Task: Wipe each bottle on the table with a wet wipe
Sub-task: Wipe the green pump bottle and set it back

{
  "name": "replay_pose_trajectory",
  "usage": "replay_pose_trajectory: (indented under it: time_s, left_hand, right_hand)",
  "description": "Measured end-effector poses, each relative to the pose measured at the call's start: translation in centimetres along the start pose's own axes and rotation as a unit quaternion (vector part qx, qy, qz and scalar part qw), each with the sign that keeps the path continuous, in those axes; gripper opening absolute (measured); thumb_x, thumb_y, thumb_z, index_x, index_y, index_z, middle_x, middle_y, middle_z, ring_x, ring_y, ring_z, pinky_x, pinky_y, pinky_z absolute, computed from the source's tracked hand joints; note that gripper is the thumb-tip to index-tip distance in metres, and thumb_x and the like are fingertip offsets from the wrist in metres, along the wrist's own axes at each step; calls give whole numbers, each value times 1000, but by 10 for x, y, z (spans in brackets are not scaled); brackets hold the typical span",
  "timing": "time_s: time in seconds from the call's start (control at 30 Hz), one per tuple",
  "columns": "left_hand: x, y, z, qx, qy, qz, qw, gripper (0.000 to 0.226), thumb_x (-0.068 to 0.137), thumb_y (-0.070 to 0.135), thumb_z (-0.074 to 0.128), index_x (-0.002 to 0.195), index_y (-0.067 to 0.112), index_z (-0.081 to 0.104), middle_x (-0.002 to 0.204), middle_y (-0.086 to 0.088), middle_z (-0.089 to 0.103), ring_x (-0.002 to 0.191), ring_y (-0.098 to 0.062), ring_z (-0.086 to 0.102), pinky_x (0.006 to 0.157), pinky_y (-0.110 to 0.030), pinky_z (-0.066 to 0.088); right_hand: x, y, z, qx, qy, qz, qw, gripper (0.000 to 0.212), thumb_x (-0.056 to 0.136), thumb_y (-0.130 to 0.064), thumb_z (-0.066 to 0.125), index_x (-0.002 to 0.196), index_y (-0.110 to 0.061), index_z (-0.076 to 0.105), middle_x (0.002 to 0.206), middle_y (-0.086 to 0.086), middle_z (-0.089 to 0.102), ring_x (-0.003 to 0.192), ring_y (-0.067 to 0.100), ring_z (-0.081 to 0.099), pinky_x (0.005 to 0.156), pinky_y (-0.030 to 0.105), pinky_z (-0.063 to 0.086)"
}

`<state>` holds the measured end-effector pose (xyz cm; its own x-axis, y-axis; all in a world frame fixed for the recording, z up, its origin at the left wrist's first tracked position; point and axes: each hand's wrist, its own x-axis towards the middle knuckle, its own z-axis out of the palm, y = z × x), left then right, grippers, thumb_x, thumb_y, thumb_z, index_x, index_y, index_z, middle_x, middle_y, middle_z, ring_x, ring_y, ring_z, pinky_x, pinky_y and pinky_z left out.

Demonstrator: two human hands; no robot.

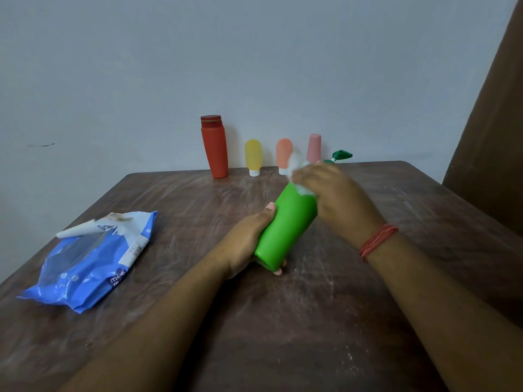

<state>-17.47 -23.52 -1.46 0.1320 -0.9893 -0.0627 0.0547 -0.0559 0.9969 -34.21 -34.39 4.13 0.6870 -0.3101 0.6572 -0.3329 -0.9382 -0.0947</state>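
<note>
Left hand (249,244) grips the green bottle (285,224) at its base, tilted toward 1 o'clock, mid-table. Right hand (334,196) clamps a wipe (297,171) w/ fingers on its top. Risk: hard rubbing could twist the bottle loose, hitting the pink bottle (314,148) at 12.

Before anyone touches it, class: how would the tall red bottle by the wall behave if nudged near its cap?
The tall red bottle would probably tip: it stands tall and seems narrower at its base. It looks like rigid plastic, so likely stiff. Lying down, it might roll.
</note>
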Motion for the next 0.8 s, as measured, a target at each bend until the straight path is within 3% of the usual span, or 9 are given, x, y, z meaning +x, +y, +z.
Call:
replay_pose_trajectory:
  time_s: [0.07,0.1,0.2,0.23,0.37,0.47,0.53,0.67,0.8]
  left_hand:
    - [-1,1,2,5,6,-1,1000,82,84,70,56,112,-6,63,78,-30,67,64,-41,70,52,-42,58]
    - [-1,2,3,7,8,-1,1000,84,82,71,57,112,-6,63,77,-30,67,64,-41,70,52,-42,58]
    - [-2,5,3,24,5,3,1000,82,83,71,56,110,-7,64,75,-30,67,63,-40,70,53,-42,59]
    - [-2,5,3,28,3,5,1000,81,86,69,54,110,-7,64,75,-30,67,63,-40,70,53,-42,59]
    - [-4,6,6,17,15,-3,1000,78,88,70,47,113,-2,64,75,-28,68,63,-39,70,52,-42,59]
    - [-2,6,5,21,12,-5,1000,85,84,76,41,109,-1,67,72,-29,68,62,-39,71,51,-40,59]
    - [1,3,3,17,11,-12,1000,90,82,80,35,104,0,70,71,-31,67,60,-39,70,51,-39,59]
    - [5,-1,4,-44,12,-18,999,84,80,85,24,104,24,77,85,-29,71,58,-37,69,48,-40,58]
    - [9,-1,-1,-94,26,-31,995,108,76,91,7,95,8,73,75,-23,70,60,-36,69,53,-44,58]
  right_hand:
    - [0,-6,6,8,-51,-64,997,58,71,13,44,120,-7,68,124,9,66,119,27,56,111,33,35]
    - [3,-2,6,-9,-50,-52,997,59,72,15,46,123,-9,67,125,8,65,120,27,55,111,34,36]
    - [4,13,1,-61,16,83,995,61,76,15,50,130,-11,62,132,7,61,125,29,51,107,39,41]
    - [2,12,2,-61,15,90,994,60,77,15,51,130,-10,62,133,7,61,125,29,51,107,39,41]
    - [1,1,10,12,-91,-53,994,58,76,19,53,125,-10,67,131,8,63,126,26,54,114,33,33]
    - [5,11,7,-10,-16,43,999,57,81,13,53,128,-15,64,133,4,62,126,25,52,111,33,37]
    - [3,9,9,-32,-24,69,997,56,83,11,52,132,-14,61,138,5,58,131,25,48,113,34,35]
    - [-1,-14,9,67,-145,-56,986,46,87,8,56,126,-12,67,131,4,64,125,20,54,110,31,38]
    - [1,-30,7,110,-171,-110,973,40,86,6,61,120,-12,71,123,3,68,118,18,59,103,35,45]
